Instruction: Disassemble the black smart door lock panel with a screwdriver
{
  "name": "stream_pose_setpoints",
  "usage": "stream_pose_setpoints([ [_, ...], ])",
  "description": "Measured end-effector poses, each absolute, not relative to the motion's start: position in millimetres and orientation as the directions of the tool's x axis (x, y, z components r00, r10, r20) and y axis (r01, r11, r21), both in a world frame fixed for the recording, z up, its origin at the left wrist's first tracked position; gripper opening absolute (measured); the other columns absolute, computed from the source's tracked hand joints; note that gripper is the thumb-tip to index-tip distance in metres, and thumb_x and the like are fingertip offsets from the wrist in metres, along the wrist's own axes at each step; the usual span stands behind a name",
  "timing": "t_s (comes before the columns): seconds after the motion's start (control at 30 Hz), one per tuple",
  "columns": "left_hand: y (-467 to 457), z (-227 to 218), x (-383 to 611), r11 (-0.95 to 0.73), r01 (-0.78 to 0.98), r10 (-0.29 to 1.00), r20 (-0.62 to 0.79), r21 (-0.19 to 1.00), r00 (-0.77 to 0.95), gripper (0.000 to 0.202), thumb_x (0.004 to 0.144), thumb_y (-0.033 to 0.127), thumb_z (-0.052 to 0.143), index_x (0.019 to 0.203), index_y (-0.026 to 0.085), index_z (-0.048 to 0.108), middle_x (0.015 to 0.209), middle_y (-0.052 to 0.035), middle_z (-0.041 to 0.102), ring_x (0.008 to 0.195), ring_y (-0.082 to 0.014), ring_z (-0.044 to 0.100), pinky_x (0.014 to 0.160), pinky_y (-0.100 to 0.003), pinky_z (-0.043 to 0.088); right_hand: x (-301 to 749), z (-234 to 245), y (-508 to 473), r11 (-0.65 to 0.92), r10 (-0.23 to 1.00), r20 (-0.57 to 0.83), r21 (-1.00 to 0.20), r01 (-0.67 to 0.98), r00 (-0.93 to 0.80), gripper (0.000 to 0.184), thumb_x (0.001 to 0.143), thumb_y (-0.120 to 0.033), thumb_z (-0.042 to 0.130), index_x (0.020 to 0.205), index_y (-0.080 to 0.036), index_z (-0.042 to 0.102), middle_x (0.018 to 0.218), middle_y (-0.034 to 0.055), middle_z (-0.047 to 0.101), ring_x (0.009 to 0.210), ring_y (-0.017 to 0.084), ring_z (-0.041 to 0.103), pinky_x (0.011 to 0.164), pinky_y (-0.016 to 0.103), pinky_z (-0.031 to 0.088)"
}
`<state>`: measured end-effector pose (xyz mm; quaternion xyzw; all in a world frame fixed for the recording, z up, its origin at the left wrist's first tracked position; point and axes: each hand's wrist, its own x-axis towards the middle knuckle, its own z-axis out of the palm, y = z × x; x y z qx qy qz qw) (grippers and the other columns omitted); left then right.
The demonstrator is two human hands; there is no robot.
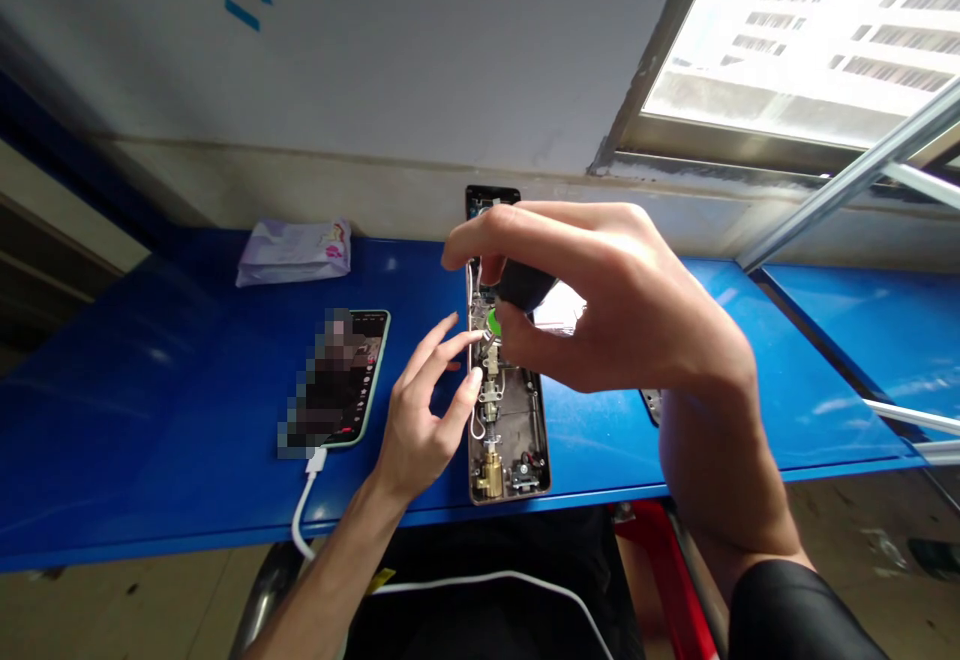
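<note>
A long open metal housing (525,420) with brass and steel parts inside lies on the blue bench (150,460), running away from me. My right hand (600,300) hovers over its middle, fingers closed round the black handle of a tool (525,285) with a green collar that points down into the housing. My left hand (424,410) rests at the housing's left edge, fingers apart, the index and middle fingertips touching the small parts beside the tool tip. The far end of the housing is hidden behind my right hand.
A phone (341,375) with a lit screen lies left of the housing, a white cable (304,500) running off the bench's front edge. A purple-white packet (294,250) sits at the back by the wall. A red stool frame (652,550) stands below the bench.
</note>
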<state>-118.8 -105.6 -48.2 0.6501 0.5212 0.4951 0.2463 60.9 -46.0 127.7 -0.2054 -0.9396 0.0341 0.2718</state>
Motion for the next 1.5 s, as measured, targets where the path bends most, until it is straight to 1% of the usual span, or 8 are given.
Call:
stream_pose_setpoints([
  [0.1,-106.0,-47.7,-117.7,-0.388,0.5,0.881,0.471,0.774,-0.045,0.032,0.096,0.031,0.066,0.126,0.022,0.071,0.156,-0.011,0.055,0.14,-0.0306,0.057,0.119,-0.047,0.047,63.5,131.9,-47.8,0.913,0.402,0.523,-0.167,0.372,-0.751,0.039,0.087,-0.01,0.049,0.12,-0.017,0.068,0.101,-0.0027,0.073,0.083,0.008,0.064,0.08,0.022,0.05],
  [0.37,-101.9,-54.1,-116.2,-0.445,0.524,0.822,0.563,0.727,-0.083,0.01,0.095,0.029,0.072,0.096,0.023,0.079,0.14,-0.0072,0.067,0.12,-0.0246,0.069,0.103,-0.04,0.058,70.2,136.8,-50.5,0.895,0.446,0.512,-0.253,0.367,-0.734,0.042,0.085,-0.01,0.05,0.121,-0.02,0.07,0.106,-0.0034,0.074,0.089,0.01,0.069,0.085,0.023,0.052],
  [0.63,-105.8,-43.3,-113.8,-0.441,0.616,0.759,0.637,0.652,-0.131,0.008,0.094,0.029,0.074,0.095,0.024,0.08,0.118,-0.0067,0.071,0.1,-0.0211,0.07,0.09,-0.038,0.061,92.6,149.6,-51.0,0.868,0.491,0.532,-0.231,0.439,-0.69,0.035,0.081,-0.011,0.061,0.113,-0.021,0.071,0.092,-0.0005,0.076,0.075,0.015,0.068,0.074,0.031,0.058],
  [0.73,-100.2,-18.6,-106.0,-0.54,0.631,0.717,0.697,0.558,-0.002,0.007,0.094,0.023,0.073,0.097,0.022,0.079,0.1,-0.0045,0.074,0.087,-0.0172,0.071,0.084,-0.032,0.061,108.0,155.2,-48.2,0.85,0.51,0.519,-0.184,0.493,-0.686,0.035,0.082,-0.011,0.062,0.115,-0.02,0.071,0.09,0.0014,0.076,0.073,0.016,0.069,0.074,0.032,0.056],
  [0.93,-45.0,20.0,-73.0,-0.714,0.503,0.699,0.542,0.488,0.466,0.021,0.1,0.022,0.06,0.104,0.019,0.079,0.101,-0.0082,0.079,0.094,-0.0222,0.075,0.086,-0.037,0.062,137.0,156.9,-34.0,0.767,0.639,0.351,-0.226,0.6,-0.685,0.034,0.084,-0.017,0.065,0.116,-0.028,0.071,0.082,-0.001,0.077,0.064,0.016,0.065,0.064,0.031,0.051],
  [1.07,-4.5,23.8,-49.4,-0.745,0.532,0.659,0.32,0.402,0.68,0.021,0.091,0.011,0.06,0.086,0.019,0.079,0.089,-0.0079,0.078,0.082,-0.0221,0.073,0.078,-0.035,0.058,149.0,152.3,-23.7,0.733,0.68,0.278,-0.248,0.634,-0.678,0.042,0.083,-0.015,0.064,0.124,-0.024,0.069,0.08,-0.0016,0.075,0.059,0.011,0.06,0.059,0.029,0.046],
  [1.2,13.0,18.5,-35.5,-0.743,0.58,0.65,0.159,0.334,0.743,0.026,0.084,0.006,0.057,0.069,0.021,0.073,0.074,-0.0052,0.073,0.071,-0.0226,0.07,0.072,-0.033,0.055,155.5,147.7,-15.7,0.711,0.702,0.228,-0.282,0.644,-0.675,0.046,0.081,-0.016,0.065,0.126,-0.021,0.069,0.082,-0.0024,0.074,0.059,0.009,0.06,0.058,0.026,0.044],
  [1.5,17.3,12.4,-22.6,-0.72,0.662,0.686,0.067,0.209,0.725,0.031,0.081,0.001,0.052,0.069,0.022,0.072,0.075,-0.0053,0.072,0.071,-0.0242,0.068,0.07,-0.033,0.049,162.2,143.7,-9.2,0.686,0.727,0.225,-0.293,0.667,-0.649,0.048,0.077,-0.014,0.069,0.124,-0.021,0.07,0.082,-0.0019,0.074,0.058,0.009,0.059,0.053,0.023,0.042],
])
